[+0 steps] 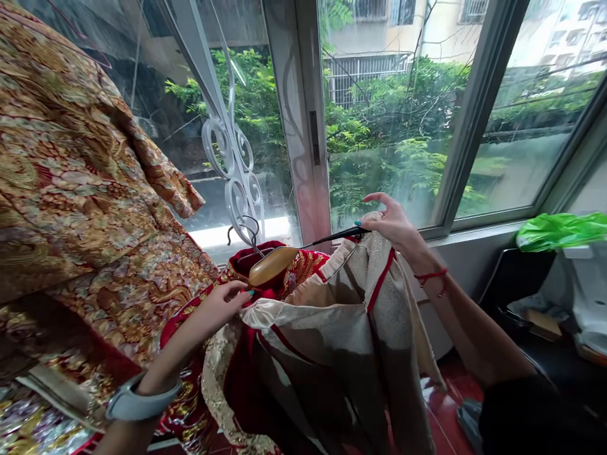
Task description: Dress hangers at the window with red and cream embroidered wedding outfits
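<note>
A cream skirt (327, 328) with red trim and a gathered elastic waistband hangs between my hands. My left hand (227, 306) is closed on the waistband's left end. My right hand (393, 224) pinches the right end, its thumb against the tip of a thin black hanger arm (336, 236); one finger sticks out. The hanger's other end is hidden. Just above my left hand is a wooden hanger (272, 265) with a metal hook, inside a red garment (310, 262) with gold embroidery. That garment hangs behind the skirt.
A gold patterned robe (80, 158) hangs at the left. White scrolled ironwork (232, 151) stands before the sliding window (389, 126). At the right are a green plastic bag (559, 232) and a black chair (516, 278). The floor (450, 417) is red tile.
</note>
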The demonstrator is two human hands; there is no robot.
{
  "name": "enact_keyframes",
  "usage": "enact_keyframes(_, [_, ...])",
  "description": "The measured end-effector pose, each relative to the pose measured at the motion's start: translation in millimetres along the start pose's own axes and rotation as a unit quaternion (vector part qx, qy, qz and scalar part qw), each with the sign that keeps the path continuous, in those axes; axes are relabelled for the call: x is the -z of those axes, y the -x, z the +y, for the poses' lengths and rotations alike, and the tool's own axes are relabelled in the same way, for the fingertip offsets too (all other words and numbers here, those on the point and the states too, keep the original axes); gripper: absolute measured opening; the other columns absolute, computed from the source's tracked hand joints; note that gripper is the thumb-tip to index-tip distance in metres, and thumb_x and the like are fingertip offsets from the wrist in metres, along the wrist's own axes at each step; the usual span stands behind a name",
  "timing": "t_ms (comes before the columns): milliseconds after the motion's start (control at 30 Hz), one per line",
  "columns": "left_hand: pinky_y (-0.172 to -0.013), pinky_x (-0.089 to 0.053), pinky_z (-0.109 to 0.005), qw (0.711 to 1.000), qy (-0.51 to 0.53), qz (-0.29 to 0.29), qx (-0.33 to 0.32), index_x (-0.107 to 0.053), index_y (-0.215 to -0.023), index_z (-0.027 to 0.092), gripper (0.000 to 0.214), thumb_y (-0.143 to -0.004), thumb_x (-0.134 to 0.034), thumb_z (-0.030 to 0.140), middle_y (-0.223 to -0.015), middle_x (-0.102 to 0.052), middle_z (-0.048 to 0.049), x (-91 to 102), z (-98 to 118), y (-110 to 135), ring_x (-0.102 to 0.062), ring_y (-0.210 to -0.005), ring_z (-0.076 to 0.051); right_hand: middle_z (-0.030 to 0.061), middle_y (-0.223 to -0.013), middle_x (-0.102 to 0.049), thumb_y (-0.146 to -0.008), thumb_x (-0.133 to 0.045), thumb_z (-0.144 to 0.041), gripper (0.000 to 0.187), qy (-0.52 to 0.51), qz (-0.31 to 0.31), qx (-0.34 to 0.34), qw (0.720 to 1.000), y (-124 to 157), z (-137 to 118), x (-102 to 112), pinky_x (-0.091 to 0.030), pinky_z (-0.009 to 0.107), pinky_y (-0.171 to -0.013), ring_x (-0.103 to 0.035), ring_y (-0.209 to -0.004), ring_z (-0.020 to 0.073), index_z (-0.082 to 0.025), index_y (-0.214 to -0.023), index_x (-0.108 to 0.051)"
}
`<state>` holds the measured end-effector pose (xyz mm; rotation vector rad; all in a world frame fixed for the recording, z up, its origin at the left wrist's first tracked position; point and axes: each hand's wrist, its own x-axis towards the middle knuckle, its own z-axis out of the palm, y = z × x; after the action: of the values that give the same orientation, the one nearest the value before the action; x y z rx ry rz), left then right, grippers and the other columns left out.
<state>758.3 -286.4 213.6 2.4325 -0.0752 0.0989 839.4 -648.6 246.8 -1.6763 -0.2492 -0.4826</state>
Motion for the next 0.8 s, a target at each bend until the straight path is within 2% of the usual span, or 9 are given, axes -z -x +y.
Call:
enact_keyframes(100, [-0.076, -0.053, -0.036, 0.995, -0.007, 0.095, -0.014, -0.068, -0.102, 0.017, 0.054, -0.072, -0.051, 0.058, -0.096, -0.074, -0.0097, -11.7, -12.3, 15.3, -0.065, -0.085, -0.027, -0.0069, -0.057, -0.052, -0.052, -0.069, -0.018, 0.048, 0.007, 0.002, -0.010, 1.000, -8.1, 6.7, -8.0, -0.039, 0.025, -0.054, -0.049, -0.054, 0.0123, -0.018, -0.099, -0.060])
enact_keyframes(200, [-0.086, -0.049, -0.042, 0.975, -0.064, 0.212, -0.027, -0.068, -0.106, 0.019, 0.051, -0.080, -0.045, 0.055, -0.097, -0.072, -0.0108, -34.2, -13.9, 26.0, -0.061, -0.092, -0.029, -0.0051, -0.058, -0.056, -0.054, -0.063, -0.017, 0.040, 0.037, -0.006, -0.026, 0.999, -15.9, 12.1, -15.4, -0.040, 0.025, -0.056, -0.051, -0.056, 0.0132, -0.017, -0.094, -0.063])
enact_keyframes(267, [-0.086, -0.048, -0.041, 0.967, -0.033, 0.252, -0.021, -0.066, -0.109, 0.019, 0.049, -0.086, -0.038, 0.053, -0.093, -0.071, -0.0099, -49.1, -11.4, 25.1, -0.061, -0.088, -0.027, -0.0028, -0.060, -0.058, -0.056, -0.061, -0.017, 0.034, 0.080, -0.019, -0.022, 0.996, -21.9, 14.0, -17.8, -0.041, 0.025, -0.058, -0.053, -0.059, 0.0144, -0.016, -0.090, -0.066])
enact_keyframes(367, [-0.079, -0.049, -0.033, 0.968, 0.057, 0.244, -0.018, -0.063, -0.105, 0.021, 0.042, -0.088, -0.042, 0.053, -0.087, -0.072, -0.0054, -60.5, -10.8, 15.0, -0.064, -0.081, -0.023, -0.0009, -0.062, -0.061, -0.058, -0.060, -0.018, 0.031, 0.102, -0.051, -0.023, 0.993, -33.5, 16.1, -16.0, -0.042, 0.027, -0.060, -0.055, -0.062, 0.0159, -0.016, -0.088, -0.068])
enact_keyframes(500, [-0.072, -0.048, -0.027, 0.973, 0.113, 0.198, -0.045, -0.064, -0.098, 0.020, 0.036, -0.087, -0.049, 0.051, -0.092, -0.073, -0.0039, -55.7, -18.9, 3.3, -0.066, -0.080, -0.021, -0.0018, -0.060, -0.060, -0.055, -0.064, -0.017, 0.036, 0.087, -0.054, -0.037, 0.994, -55.5, 23.8, -11.4, -0.040, 0.028, -0.059, -0.054, -0.059, 0.0158, -0.014, -0.091, -0.067])
enact_keyframes(567, [-0.071, -0.048, -0.026, 0.975, 0.116, 0.179, -0.061, -0.065, -0.101, 0.020, 0.037, -0.087, -0.049, 0.051, -0.098, -0.074, -0.0041, -50.6, -23.3, 1.2, -0.066, -0.081, -0.021, -0.0019, -0.061, -0.061, -0.054, -0.065, -0.014, 0.038, 0.109, -0.035, -0.016, 0.993, -66.9, 27.5, -12.7, -0.041, 0.028, -0.061, -0.054, -0.060, 0.0161, -0.014, -0.091, -0.067])
enact_keyframes(667, [-0.070, -0.049, -0.026, 0.980, 0.101, 0.158, -0.066, -0.066, -0.105, 0.020, 0.039, -0.088, -0.047, 0.050, -0.100, -0.075, -0.0040, -44.0, -27.3, 0.7, -0.067, -0.081, -0.022, -0.0003, -0.068, -0.065, -0.055, -0.066, -0.013, 0.035, 0.194, 0.002, 0.026, 0.981, -79.0, 25.0, -21.3, -0.042, 0.029, -0.067, -0.058, -0.070, 0.0183, -0.016, -0.090, -0.069])
enact_keyframes(800, [-0.070, -0.049, -0.028, 0.987, 0.050, 0.148, -0.040, -0.066, -0.108, 0.022, 0.041, -0.086, -0.046, 0.051, -0.100, -0.076, -0.0058, -38.0, -25.0, 3.4, -0.069, -0.082, -0.024, 0.0022, -0.074, -0.065, -0.061, -0.062, -0.012, 0.032, 0.305, 0.037, 0.080, 0.948, -79.3, 1.6, -37.4, -0.041, 0.030, -0.070, -0.059, -0.078, 0.0214, -0.018, -0.092, -0.071])
